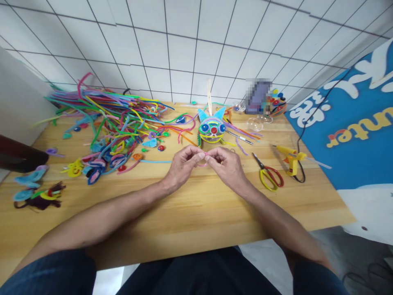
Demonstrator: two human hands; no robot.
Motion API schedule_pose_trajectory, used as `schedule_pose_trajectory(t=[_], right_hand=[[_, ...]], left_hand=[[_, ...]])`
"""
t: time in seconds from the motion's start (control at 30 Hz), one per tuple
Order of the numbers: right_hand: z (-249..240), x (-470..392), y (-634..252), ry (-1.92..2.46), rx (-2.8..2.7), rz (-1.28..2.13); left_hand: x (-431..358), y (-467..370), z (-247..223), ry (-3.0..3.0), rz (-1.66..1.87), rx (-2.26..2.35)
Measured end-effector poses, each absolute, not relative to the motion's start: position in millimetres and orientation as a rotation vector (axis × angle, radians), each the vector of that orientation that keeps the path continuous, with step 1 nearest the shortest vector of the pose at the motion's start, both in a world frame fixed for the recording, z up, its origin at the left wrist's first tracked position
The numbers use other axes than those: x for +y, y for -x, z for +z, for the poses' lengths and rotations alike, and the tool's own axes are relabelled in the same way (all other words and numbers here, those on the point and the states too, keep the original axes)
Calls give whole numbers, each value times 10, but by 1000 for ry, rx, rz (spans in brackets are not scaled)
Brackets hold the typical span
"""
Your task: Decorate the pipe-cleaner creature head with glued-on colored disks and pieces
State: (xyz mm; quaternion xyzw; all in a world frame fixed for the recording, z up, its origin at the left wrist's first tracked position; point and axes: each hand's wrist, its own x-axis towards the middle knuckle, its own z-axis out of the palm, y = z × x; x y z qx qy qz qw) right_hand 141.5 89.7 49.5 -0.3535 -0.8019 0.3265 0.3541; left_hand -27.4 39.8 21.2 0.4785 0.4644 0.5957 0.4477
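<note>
My left hand (185, 164) and my right hand (226, 164) meet over the middle of the wooden table, fingertips pinched together. Between them is a thin pink pipe cleaner (202, 165), bent into a small loop and mostly covered by my fingers. Just beyond my hands stands a cat-like figure (212, 130) with blue pointed ears, blue round eyes and a red nose, made of coloured pipe cleaners around a clear ball. A light wooden stick (209, 96) rises behind its head.
A heap of pipe cleaners (113, 108) spreads across the left back. Scissors (270, 176) with red and yellow handles and a yellow glue gun (293, 162) lie right. Clear plastic domes (254, 124) sit at the back. A brown pipe-cleaner animal (43, 199) lies far left.
</note>
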Motion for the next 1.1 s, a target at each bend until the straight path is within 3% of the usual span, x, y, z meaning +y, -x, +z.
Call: schedule_pose_trajectory(t=[0.23,0.6,0.87,1.1], right_hand=[[564,912,-1508,882,-2381,378],[480,871,-1424,950,-2126,725],[571,890,-1526,875,-2404,342],[529,860,-1470,924,-2192,608]], left_hand=[[448,380,310,-1760,1400,1276],[382,261,227,-1231,1488,1193],[439,391,348,-1801,1361,1267],[362,271,268,-1453,1471,1231]])
